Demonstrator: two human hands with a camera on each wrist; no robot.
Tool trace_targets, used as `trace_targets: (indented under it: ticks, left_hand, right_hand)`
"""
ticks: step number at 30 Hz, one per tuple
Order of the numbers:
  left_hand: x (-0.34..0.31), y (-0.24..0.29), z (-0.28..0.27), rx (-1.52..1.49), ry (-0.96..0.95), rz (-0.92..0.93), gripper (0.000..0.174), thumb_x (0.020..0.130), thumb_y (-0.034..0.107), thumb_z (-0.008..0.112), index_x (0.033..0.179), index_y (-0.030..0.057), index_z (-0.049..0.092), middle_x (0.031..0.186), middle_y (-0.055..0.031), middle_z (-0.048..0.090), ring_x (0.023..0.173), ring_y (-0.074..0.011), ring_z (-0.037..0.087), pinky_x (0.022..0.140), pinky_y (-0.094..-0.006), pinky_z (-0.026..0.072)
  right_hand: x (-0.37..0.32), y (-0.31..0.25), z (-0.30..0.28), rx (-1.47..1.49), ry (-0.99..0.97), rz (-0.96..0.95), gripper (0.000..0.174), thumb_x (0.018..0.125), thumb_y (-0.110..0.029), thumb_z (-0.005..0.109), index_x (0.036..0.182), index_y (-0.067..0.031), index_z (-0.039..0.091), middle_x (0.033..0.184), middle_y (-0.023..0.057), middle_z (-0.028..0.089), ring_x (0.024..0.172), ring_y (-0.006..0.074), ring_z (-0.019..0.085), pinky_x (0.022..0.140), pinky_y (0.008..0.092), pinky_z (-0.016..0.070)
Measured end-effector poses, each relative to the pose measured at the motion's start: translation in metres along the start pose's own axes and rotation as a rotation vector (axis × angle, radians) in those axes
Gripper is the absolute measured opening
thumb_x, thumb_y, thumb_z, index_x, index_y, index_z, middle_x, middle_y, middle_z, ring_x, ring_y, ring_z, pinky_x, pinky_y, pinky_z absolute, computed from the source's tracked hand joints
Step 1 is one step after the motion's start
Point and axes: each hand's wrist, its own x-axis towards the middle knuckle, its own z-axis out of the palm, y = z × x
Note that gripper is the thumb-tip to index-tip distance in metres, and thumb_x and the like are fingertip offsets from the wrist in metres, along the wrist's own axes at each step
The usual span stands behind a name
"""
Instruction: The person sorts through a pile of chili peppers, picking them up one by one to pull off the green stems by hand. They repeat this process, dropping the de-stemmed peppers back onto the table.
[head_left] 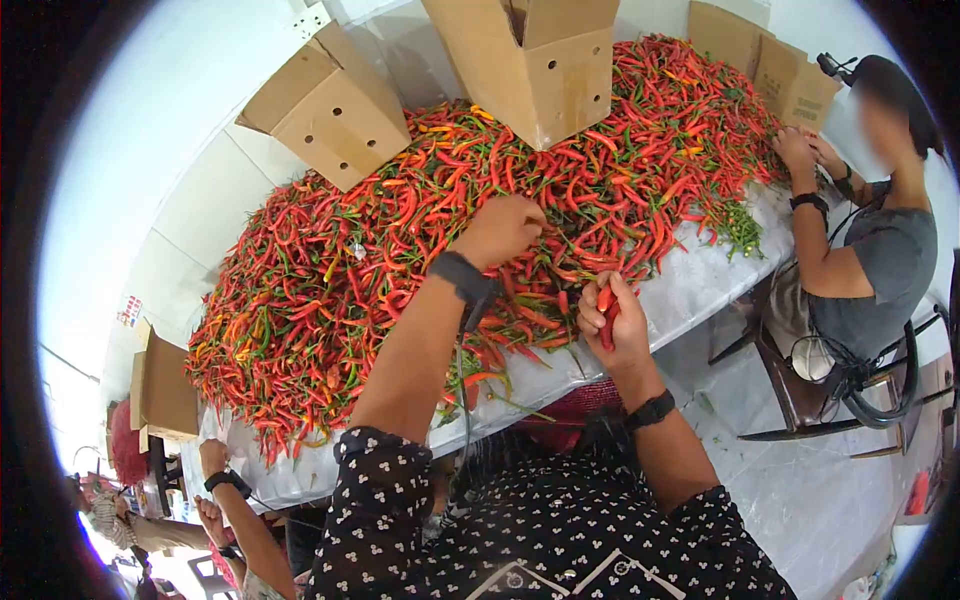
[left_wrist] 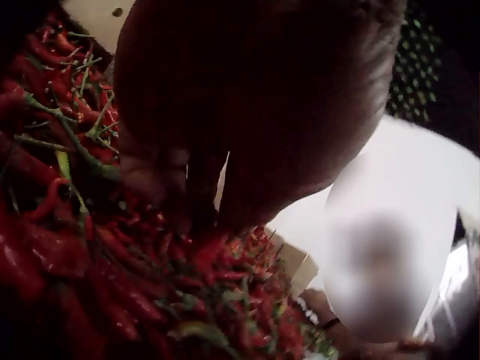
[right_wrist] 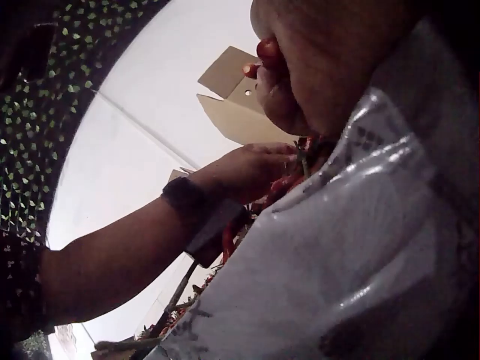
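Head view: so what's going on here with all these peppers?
A person stands or sits at a table with a big heap of chillies. The right hand holds red chillies near the table's edge, while the left hand reaches down into the heap; whether it grips anything is hidden. Another person sits at the right, and cardboard boxes stand along the back.
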Motion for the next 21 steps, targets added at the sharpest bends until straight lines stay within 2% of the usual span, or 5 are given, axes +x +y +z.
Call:
trace_targets:
  ticks: [5, 8, 13, 15, 21]
  left_hand:
    - [-0.031, 0.019, -0.026, -0.973, 0.101, -0.417, 0.02, 0.089, 0.017, 0.046, 0.097, 0.0015, 0.056, 0.083, -0.003, 0.061, 0.07, -0.0105, 0.059, 0.062, -0.0252, 0.0477]
    - [-0.05, 0.027, -0.026, -1.272, 0.096, -0.492, 0.021, 0.091, 0.018, 0.045, 0.1, 0.0021, 0.055, 0.082, -0.0036, 0.061, 0.072, -0.0118, 0.06, 0.06, -0.0233, 0.048]
    - [-0.077, 0.058, -0.023, -1.387, 0.086, -0.537, 0.022, 0.09, 0.015, 0.047, 0.107, 0.0016, 0.052, 0.073, -0.0005, 0.056, 0.062, -0.012, 0.06, 0.056, -0.0213, 0.0481]
    - [-0.083, 0.063, -0.014, -1.145, 0.087, -0.385, 0.018, 0.088, 0.012, 0.051, 0.103, 0.0019, 0.052, 0.069, 0.0005, 0.052, 0.058, -0.0084, 0.054, 0.053, -0.0207, 0.0452]
    - [-0.095, 0.079, -0.001, -1.234, 0.161, -0.33, 0.012, 0.086, 0.013, 0.054, 0.088, 0.0014, 0.052, 0.069, -0.0011, 0.055, 0.057, -0.0062, 0.052, 0.051, -0.0209, 0.0429]
  right_hand:
    - [0.004, 0.004, 0.002, -0.023, 0.051, -0.009, 0.018, 0.09, -0.028, 0.045, 0.084, -0.0106, 0.049, 0.07, 0.0047, 0.051, 0.051, 0.0147, 0.045, 0.045, 0.0246, 0.0354]
    - [0.005, 0.004, 0.004, -0.076, 0.103, 0.007, 0.015, 0.089, -0.024, 0.047, 0.087, -0.0096, 0.05, 0.069, 0.0045, 0.051, 0.052, 0.0158, 0.047, 0.044, 0.0254, 0.0364]
    - [0.005, -0.001, 0.014, -0.288, 0.008, 0.034, 0.012, 0.086, -0.017, 0.053, 0.093, -0.0071, 0.051, 0.067, 0.0034, 0.051, 0.051, 0.012, 0.048, 0.039, 0.0221, 0.0333]
    - [0.003, -0.004, 0.027, -0.34, -0.02, 0.075, 0.013, 0.086, -0.015, 0.054, 0.094, -0.0061, 0.052, 0.067, 0.0031, 0.05, 0.05, 0.0107, 0.047, 0.038, 0.0209, 0.0316]
    - [-0.001, 0.005, 0.052, -0.525, 0.045, 0.104, 0.013, 0.085, -0.014, 0.056, 0.094, -0.0044, 0.052, 0.065, 0.0004, 0.049, 0.044, 0.0081, 0.044, 0.036, 0.0201, 0.0292]
